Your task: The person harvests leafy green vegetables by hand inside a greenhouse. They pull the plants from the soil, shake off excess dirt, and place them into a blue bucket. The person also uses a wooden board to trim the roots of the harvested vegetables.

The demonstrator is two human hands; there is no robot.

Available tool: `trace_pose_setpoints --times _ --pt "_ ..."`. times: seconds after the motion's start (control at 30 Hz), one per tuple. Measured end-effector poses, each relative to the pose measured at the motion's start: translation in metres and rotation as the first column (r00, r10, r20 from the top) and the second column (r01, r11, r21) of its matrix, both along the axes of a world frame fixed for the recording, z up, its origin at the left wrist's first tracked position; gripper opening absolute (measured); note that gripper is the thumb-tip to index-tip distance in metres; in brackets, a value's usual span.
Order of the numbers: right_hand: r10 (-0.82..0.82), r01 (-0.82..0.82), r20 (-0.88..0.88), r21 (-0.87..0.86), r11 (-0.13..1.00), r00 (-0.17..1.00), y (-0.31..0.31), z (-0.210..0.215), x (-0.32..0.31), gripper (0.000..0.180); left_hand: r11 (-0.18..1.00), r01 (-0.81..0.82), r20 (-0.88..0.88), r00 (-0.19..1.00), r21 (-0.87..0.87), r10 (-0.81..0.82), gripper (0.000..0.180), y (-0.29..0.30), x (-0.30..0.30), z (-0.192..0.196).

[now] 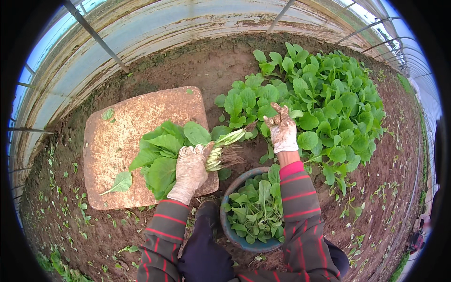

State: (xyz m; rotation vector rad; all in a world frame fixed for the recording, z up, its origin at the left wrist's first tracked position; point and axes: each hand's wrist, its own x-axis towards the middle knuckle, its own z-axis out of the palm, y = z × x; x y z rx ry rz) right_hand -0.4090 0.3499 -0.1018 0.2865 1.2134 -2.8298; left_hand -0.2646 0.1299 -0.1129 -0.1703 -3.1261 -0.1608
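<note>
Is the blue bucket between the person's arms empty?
No, the blue bucket holds many loose green leaves, which fill most of its inside.

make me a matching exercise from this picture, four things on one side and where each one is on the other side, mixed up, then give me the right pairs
Things:
1. left hand
2. right hand
3. blue bucket
4. loose leaf

Places:
A. lying alone on the muddy board
B. reaching into the patch of growing greens
C. on the soil between the forearms, filled with picked leaves
D. gripping a bunch of pulled greens by the stems

Pairs: 1-D, 2-B, 3-C, 4-A
</note>
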Motion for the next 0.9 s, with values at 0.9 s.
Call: trace_pose_setpoints --times 0.9 --pt "0.756 0.664 -0.182 0.633 -0.399 0.628 -0.006 0.025 0.049 0.052 0.999 0.003 0.018 1.000 -0.047 -0.003 0.063 0.002 0.000 0.001"
